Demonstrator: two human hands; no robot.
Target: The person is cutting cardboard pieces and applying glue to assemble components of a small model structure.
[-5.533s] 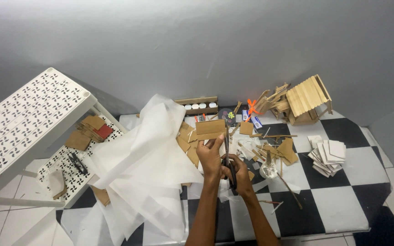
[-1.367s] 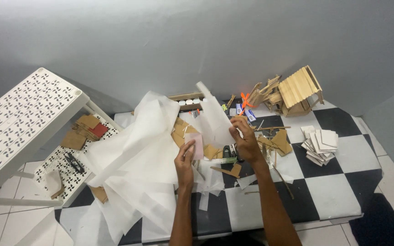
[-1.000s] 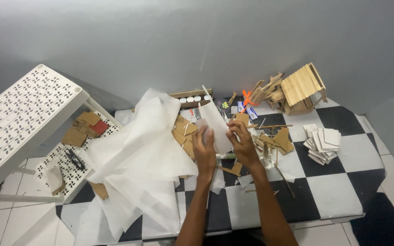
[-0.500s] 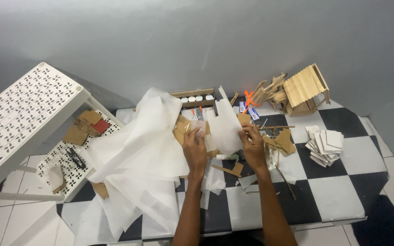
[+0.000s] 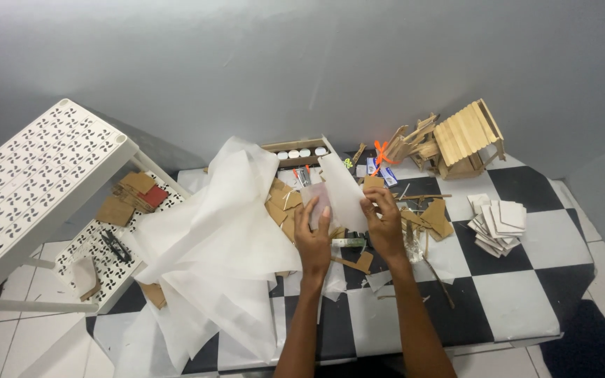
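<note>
My left hand [image 5: 314,238] and my right hand [image 5: 384,222] together hold a small sheet of translucent white paper [image 5: 339,186] up over the checkered floor. The left fingers pinch its lower left corner, the right fingers grip its right edge. Under the hands lie brown cardboard scraps [image 5: 280,203], thin wooden sticks [image 5: 418,197] and a small white tube [image 5: 349,242].
A big crumpled pile of white tracing paper [image 5: 218,259] lies at left. A white perforated shelf [image 5: 33,182] carries cardboard pieces and black scissors [image 5: 115,246]. A small stick house [image 5: 465,137], a stack of white squares [image 5: 498,222] and a wooden tray of white pots [image 5: 301,151] stand near the wall.
Scissors seen in my hands earlier are gone. I have lifted a small white paper sheet, and both hands now hold it spread out, a little farther from me.
</note>
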